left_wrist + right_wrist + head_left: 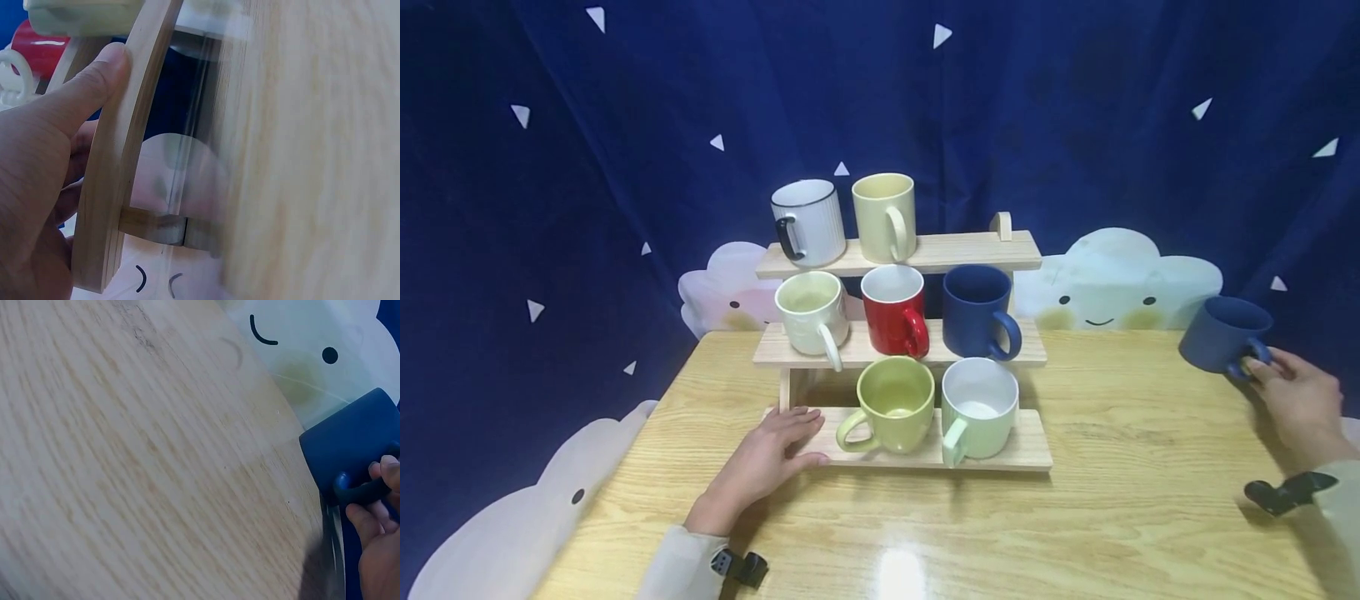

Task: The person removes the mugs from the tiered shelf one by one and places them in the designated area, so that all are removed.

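At the far right of the head view, my right hand (1300, 404) pinches the handle of a dark blue mug (1217, 335). The right wrist view shows this mug (350, 450) tilted, with fingers and thumb at its handle; whether it touches the table is unclear. My left hand (769, 454) rests on the left end of the bottom board of a three-step wooden rack (1033, 446). In the left wrist view, the thumb (94, 84) lies against the board's edge. A yellow-green mug (895, 408) and a pale green mug (992, 417) stand on that board.
The middle step bears a cream mug (808, 321), a red mug (891, 321) and another blue mug (973, 321). On top are a white mug (820, 225) with a black handle and a pale yellow mug (876, 212). A blue curtain (1075, 100) hangs behind the wooden table (1120, 500).
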### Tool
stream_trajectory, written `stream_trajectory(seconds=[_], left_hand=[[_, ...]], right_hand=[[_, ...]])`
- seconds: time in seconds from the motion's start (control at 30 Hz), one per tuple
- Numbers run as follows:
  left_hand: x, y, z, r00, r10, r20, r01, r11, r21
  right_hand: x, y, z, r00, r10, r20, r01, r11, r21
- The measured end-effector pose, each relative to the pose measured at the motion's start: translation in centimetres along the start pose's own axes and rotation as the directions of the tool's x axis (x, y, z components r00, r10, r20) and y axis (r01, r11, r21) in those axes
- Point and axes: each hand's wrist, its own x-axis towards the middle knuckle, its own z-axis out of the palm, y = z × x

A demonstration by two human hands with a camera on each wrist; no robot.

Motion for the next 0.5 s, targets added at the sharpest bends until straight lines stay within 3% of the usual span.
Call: stream_trajectory(seconds=[0.5], left_hand=[[-0.01, -0.09, 0.07, 1.000, 0.009, 0.007, -0.009, 1.000, 0.003]], right_hand=[[-1.01, -0.53, 0.09, 0.999, -0.041, 0.032, 0.047, 0.978, -0.205]])
